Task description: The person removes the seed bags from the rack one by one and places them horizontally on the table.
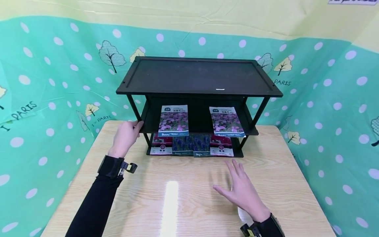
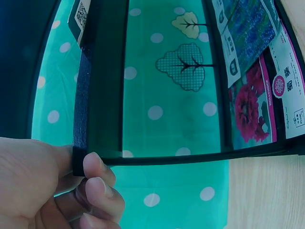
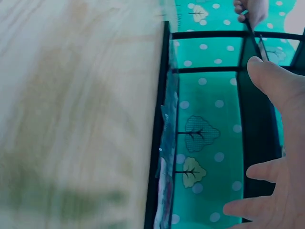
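A black three-tier shelf rack [image 1: 195, 75] stands on the wooden table. My left hand [image 1: 125, 136] pinches the front left corner of its middle shelf; in the left wrist view the thumb and fingertips [image 2: 102, 195] close around the black edge. Two packets with pink flower pictures, one on the left [image 1: 173, 121] and one on the right [image 1: 227, 121], lie on the middle shelf, their lower ends at its front edge. My right hand [image 1: 244, 191] is held in front of the rack's right side, fingers spread, holding nothing.
On the bottom shelf lie several packets, with a red flower one [image 1: 161, 144] at the left and purple flower ones [image 1: 182, 144] in the middle. A white object [image 1: 244, 215] shows partly behind my right wrist. A green dotted cloth [image 1: 59, 89] surrounds the table [image 1: 189, 194].
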`<action>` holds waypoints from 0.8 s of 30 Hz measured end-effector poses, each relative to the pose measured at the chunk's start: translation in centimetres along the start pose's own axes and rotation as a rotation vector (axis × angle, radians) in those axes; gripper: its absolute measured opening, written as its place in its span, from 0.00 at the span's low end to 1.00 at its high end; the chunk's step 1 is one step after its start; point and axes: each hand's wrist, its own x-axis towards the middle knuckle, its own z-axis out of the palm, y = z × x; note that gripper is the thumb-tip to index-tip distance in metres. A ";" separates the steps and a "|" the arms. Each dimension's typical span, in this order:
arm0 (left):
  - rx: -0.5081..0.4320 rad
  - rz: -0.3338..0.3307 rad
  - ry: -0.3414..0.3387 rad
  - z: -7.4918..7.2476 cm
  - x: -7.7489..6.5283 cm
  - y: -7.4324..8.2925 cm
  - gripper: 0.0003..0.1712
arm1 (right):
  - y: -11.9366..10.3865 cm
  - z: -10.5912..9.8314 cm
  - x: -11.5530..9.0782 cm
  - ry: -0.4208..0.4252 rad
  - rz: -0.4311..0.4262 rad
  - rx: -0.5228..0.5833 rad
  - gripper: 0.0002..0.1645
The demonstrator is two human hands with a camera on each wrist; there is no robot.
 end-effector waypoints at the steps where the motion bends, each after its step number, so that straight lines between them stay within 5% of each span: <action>1: -0.007 -0.005 -0.007 0.0 0.0 0.0 0.24 | 0.1 -0.4 0.1 -0.002 0.001 0.024 0.63; 12: -0.066 -0.073 -0.070 -0.1 -0.2 0.0 0.25 | 0.8 -6.6 2.0 0.001 0.019 0.137 0.54; 24: -0.061 -0.063 -0.063 -0.1 -0.3 -0.1 0.27 | 0.5 -11.5 5.3 0.119 -0.041 0.253 0.46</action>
